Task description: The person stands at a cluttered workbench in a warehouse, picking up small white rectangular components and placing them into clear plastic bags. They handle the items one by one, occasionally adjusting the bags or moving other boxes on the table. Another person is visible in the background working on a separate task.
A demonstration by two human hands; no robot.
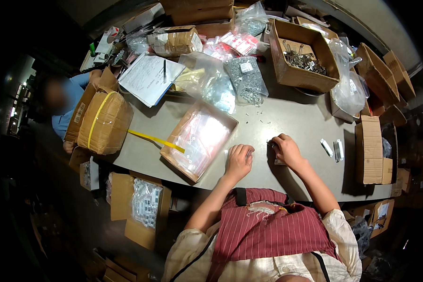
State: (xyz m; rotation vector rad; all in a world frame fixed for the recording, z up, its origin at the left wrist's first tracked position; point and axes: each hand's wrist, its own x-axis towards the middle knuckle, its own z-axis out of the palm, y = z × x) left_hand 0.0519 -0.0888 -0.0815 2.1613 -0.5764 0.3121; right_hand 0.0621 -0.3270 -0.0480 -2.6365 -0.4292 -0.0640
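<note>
My left hand (pixel 239 160) rests on the table beside the open carton of clear plastic bags (pixel 197 141). Its fingers are curled together, and whatever they hold is too small to name. To its right, my right hand (pixel 287 150) pinches something small and dark at the fingertips, partly hidden by the hand and its shadow. A small pale piece (pixel 279 162) lies under that hand. Farther right, two white-and-metal strip-shaped parts (pixel 332 149) lie side by side on the grey table (pixel 310 120). Several loose screws (pixel 256 120) are scattered beyond my hands.
A carton of metal parts (pixel 305 77) stands at the back right, near a bag of screws (pixel 247 80). Written sheets with a pen (pixel 150 77) lie back left. A co-worker in blue holds a carton with a yellow strap (pixel 101 120). Another carton (pixel 369 150) stands right.
</note>
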